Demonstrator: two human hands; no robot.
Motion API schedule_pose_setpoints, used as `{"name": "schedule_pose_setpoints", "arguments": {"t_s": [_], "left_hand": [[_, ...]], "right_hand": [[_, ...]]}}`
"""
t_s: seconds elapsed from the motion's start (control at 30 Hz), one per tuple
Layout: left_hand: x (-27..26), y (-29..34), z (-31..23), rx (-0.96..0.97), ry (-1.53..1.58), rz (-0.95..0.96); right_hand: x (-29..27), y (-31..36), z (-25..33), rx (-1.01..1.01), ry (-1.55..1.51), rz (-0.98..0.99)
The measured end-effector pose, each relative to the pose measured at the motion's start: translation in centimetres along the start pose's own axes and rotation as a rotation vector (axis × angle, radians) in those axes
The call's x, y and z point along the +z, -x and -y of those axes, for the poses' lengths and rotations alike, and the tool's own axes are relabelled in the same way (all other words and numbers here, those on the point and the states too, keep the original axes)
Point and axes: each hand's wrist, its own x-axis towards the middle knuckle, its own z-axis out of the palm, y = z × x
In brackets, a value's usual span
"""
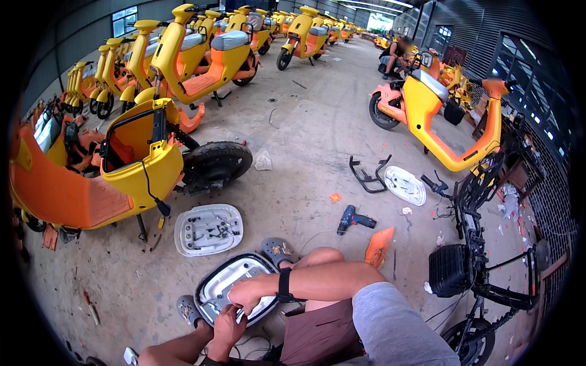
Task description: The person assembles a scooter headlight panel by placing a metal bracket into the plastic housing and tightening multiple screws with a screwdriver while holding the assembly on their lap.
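Note:
An upturned scooter seat [267, 263] lies on the floor between my feet, its pale inner shell facing up inside a black rim. My right hand [249, 293] reaches over it with curled fingers close to a grey plate inside the shell. My left hand [228, 328] is pinched at the seat's near edge, just below the right hand. A small shiny metal piece shows between the two hands. Its kind, and which hand grips it, are hidden by the fingers. A white tray-like shell [209, 230] with loose bolts and small metal parts lies just beyond the seat.
A cordless drill [355, 220] and an orange panel [379, 246] lie ahead to the right. Farther off are a black rack [368, 175] and another white shell [405, 186]. A stripped scooter frame [470, 244] stands right; a partly dismantled scooter [137, 165] stands left. Another person [397, 58] crouches far back.

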Motion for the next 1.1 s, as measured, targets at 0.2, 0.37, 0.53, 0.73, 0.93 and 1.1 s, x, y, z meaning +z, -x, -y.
{"name": "schedule_pose_setpoints", "arguments": {"t_s": [0.2, 0.37, 0.53, 0.73, 0.93, 1.1], "left_hand": [[-0.1, 0.5, 0.6, -0.080, -0.046, 0.069], [0.9, -1.5, -0.2, -0.042, -0.061, 0.291], [0.1, -1.2, -0.3, 0.028, -0.046, 0.219], [-2.0, -4.7, 0.6, 0.116, -0.081, 0.098], [-4.4, -4.8, 3.3, -0.189, 0.216, -0.439], [-2.6, -3.4, 4.2, -0.201, 0.309, -0.355]], "right_hand": [[0.6, -0.4, -0.2, -0.037, -0.060, -0.042], [2.6, 2.2, -2.5, 0.043, -0.185, -0.073], [3.0, 1.8, -1.6, 0.150, -0.244, -0.114], [2.5, 3.0, 0.0, 0.695, -0.825, -0.067], [4.7, 3.1, -2.0, 0.667, -0.874, -0.263], [5.6, -0.7, -3.3, 0.454, -0.471, -0.450]]}}
